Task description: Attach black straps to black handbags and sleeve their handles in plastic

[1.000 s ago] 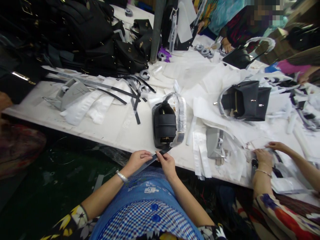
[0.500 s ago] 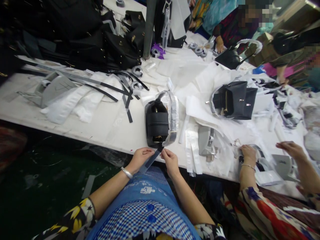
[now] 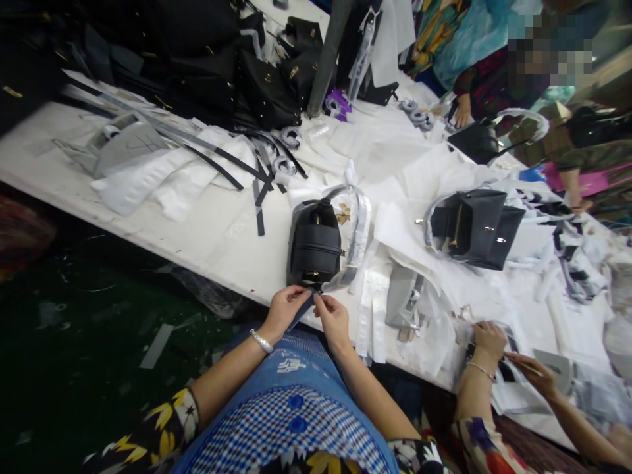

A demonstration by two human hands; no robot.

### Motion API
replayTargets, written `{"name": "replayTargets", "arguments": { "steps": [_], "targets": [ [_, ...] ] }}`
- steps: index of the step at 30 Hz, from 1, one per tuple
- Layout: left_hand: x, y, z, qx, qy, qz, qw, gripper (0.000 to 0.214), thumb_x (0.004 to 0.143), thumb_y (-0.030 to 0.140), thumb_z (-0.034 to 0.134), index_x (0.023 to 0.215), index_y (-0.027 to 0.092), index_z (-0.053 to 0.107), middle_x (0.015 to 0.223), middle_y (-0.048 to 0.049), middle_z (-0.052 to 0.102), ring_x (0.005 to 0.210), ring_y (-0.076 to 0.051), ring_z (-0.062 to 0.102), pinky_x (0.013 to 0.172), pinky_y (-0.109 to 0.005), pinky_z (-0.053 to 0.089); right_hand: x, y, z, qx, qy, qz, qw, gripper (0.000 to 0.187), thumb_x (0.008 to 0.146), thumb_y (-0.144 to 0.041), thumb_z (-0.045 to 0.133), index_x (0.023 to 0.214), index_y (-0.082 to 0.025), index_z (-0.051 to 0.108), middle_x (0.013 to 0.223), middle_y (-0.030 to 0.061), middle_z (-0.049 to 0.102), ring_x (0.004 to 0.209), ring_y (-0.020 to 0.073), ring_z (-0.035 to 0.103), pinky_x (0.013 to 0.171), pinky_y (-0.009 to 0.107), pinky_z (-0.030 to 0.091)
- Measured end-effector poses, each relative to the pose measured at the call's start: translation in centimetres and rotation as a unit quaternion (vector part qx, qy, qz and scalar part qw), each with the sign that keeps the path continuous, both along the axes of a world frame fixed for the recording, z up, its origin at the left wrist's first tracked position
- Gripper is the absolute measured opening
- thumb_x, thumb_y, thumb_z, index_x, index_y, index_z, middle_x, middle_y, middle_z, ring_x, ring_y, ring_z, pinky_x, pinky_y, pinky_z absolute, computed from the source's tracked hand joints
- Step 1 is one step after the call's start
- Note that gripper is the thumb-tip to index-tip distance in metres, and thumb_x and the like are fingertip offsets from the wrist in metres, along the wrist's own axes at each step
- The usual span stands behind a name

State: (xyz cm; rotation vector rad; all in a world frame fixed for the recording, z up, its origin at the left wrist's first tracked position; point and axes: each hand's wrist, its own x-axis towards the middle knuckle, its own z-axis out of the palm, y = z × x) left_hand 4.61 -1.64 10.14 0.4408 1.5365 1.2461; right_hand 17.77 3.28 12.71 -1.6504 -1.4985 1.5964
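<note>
A black handbag (image 3: 316, 249) stands near the table's front edge, its handle (image 3: 363, 227) wrapped in clear and white covering. Just in front of the bag, a dark strip (image 3: 302, 309) runs down over the edge toward my apron. My left hand (image 3: 284, 313) pinches this strip near its upper end. Opposite it, my right hand (image 3: 334, 321) is closed with thumb and fingertips together at the same end, close to the bag's base. Whether the strip is joined to the bag is hidden by my fingers.
Another black handbag (image 3: 476, 227) lies to the right, beyond a grey piece (image 3: 402, 296) and white sheets. Black straps (image 3: 217, 155) and a pile of black bags (image 3: 197, 79) are at left. A co-worker's hands (image 3: 488, 339) work close on my right. A post (image 3: 328, 59) stands behind.
My hands have drawn closer together on the strip, and less of it shows between them. The view has turned slightly. The co-worker's right hand has come nearer their left.
</note>
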Motion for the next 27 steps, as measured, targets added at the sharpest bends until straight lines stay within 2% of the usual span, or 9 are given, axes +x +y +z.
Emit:
{"name": "replayTargets", "arguments": {
  "steps": [5, 9, 11, 13, 15, 18, 22, 25, 27],
  "targets": [
    [-0.2, -1.8, -0.7, 0.001, 0.032, -0.006, 0.999, 0.036, 0.076, 0.045, 0.070, 0.095, 0.015, 0.071, 0.094, -0.0079, 0.074, 0.088, -0.023, 0.068, 0.082, -0.031, 0.052, -0.5, 0.6, 0.5, -0.007, -0.017, 0.031, 0.999, 0.041, 0.080, -0.054, 0.063, 0.068, -0.015, 0.067, 0.054, 0.0010, 0.060, 0.053, 0.0146, 0.054, 0.055, 0.024, 0.041],
    [0.4, -3.0, -0.3, -0.001, 0.068, 0.017, 0.998, 0.029, 0.081, 0.043, 0.066, 0.090, 0.016, 0.072, 0.092, -0.0082, 0.074, 0.087, -0.023, 0.067, 0.081, -0.032, 0.052, -0.6, 0.8, 0.9, -0.003, -0.027, 0.045, 0.999, 0.041, 0.078, -0.054, 0.064, 0.065, -0.015, 0.067, 0.055, 0.0019, 0.061, 0.051, 0.0147, 0.054, 0.053, 0.024, 0.040],
    [0.6, -3.4, 0.1, 0.032, 0.130, 0.014, 0.991, 0.024, 0.085, 0.039, 0.064, 0.091, 0.018, 0.073, 0.096, -0.0086, 0.072, 0.091, -0.023, 0.066, 0.085, -0.032, 0.051, -0.7, 1.0, 0.8, -0.003, -0.032, 0.063, 0.998, 0.039, 0.077, -0.051, 0.065, 0.063, -0.015, 0.067, 0.052, 0.0019, 0.061, 0.050, 0.0143, 0.053, 0.051, 0.024, 0.039],
    [0.7, -3.8, 0.2, 0.093, 0.227, -0.020, 0.969, 0.022, 0.090, 0.035, 0.058, 0.095, 0.019, 0.074, 0.099, -0.0098, 0.071, 0.095, -0.023, 0.064, 0.089, -0.034, 0.050, -0.7, 1.3, 0.5, -0.026, -0.025, 0.064, 0.997, 0.036, 0.076, -0.047, 0.066, 0.059, -0.015, 0.068, 0.048, 0.0015, 0.059, 0.047, 0.0138, 0.052, 0.050, 0.024, 0.039],
    [0.5, -4.1, 0.1, 0.149, 0.322, -0.072, 0.932, 0.026, 0.095, 0.030, 0.050, 0.100, 0.019, 0.073, 0.100, -0.0113, 0.071, 0.096, -0.023, 0.064, 0.090, -0.035, 0.051, -0.6, 1.5, 0.1, -0.063, -0.008, 0.059, 0.996, 0.034, 0.075, -0.044, 0.066, 0.057, -0.015, 0.068, 0.047, 0.0022, 0.059, 0.044, 0.0134, 0.051, 0.049, 0.024, 0.040],
    [-0.2, -4.5, -0.3, 0.177, 0.411, -0.135, 0.884, 0.028, 0.097, 0.024, 0.046, 0.106, 0.018, 0.071, 0.102, -0.0115, 0.071, 0.092, -0.022, 0.065, 0.086, -0.034, 0.053, -0.5, 1.6, 0.1, -0.103, 0.020, 0.068, 0.992, 0.039, 0.076, -0.049, 0.064, 0.060, -0.013, 0.069, 0.054, 0.0062, 0.065, 0.045, 0.0144, 0.055, 0.050, 0.026, 0.045],
    [-1.5, -4.8, -0.6, 0.211, 0.444, -0.195, 0.848, 0.028, 0.096, 0.019, 0.045, 0.108, 0.018, 0.070, 0.103, -0.0113, 0.070, 0.092, -0.021, 0.066, 0.085, -0.032, 0.054, -0.7, 1.2, 0.9, -0.098, 0.029, 0.127, 0.987, 0.045, 0.079, -0.056, 0.064, 0.071, -0.012, 0.072, 0.063, 0.0091, 0.069, 0.056, 0.0182, 0.062, 0.058, 0.028, 0.049],
    [-2.2, -4.9, -0.9, 0.232, 0.448, -0.220, 0.835, 0.027, 0.096, 0.018, 0.045, 0.108, 0.018, 0.070, 0.101, -0.0115, 0.071, 0.089, -0.021, 0.067, 0.083, -0.032, 0.055, -1.3, 0.9, 1.1, -0.047, -0.033, 0.158, 0.986, 0.044, 0.078, -0.055, 0.066, 0.067, -0.013, 0.070, 0.058, 0.0077, 0.067, 0.055, 0.0192, 0.062, 0.054, 0.027, 0.046],
    [-2.4, -5.2, -1.0, 0.235, 0.467, -0.221, 0.824, 0.027, 0.095, 0.018, 0.047, 0.108, 0.018, 0.070, 0.101, -0.0116, 0.072, 0.087, -0.021, 0.067, 0.082, -0.032, 0.055, -1.6, 0.7, 0.9, -0.031, -0.039, 0.162, 0.986, 0.043, 0.079, -0.055, 0.065, 0.064, -0.014, 0.068, 0.057, 0.0072, 0.067, 0.054, 0.0190, 0.061, 0.051, 0.026, 0.044]
  ]
}}
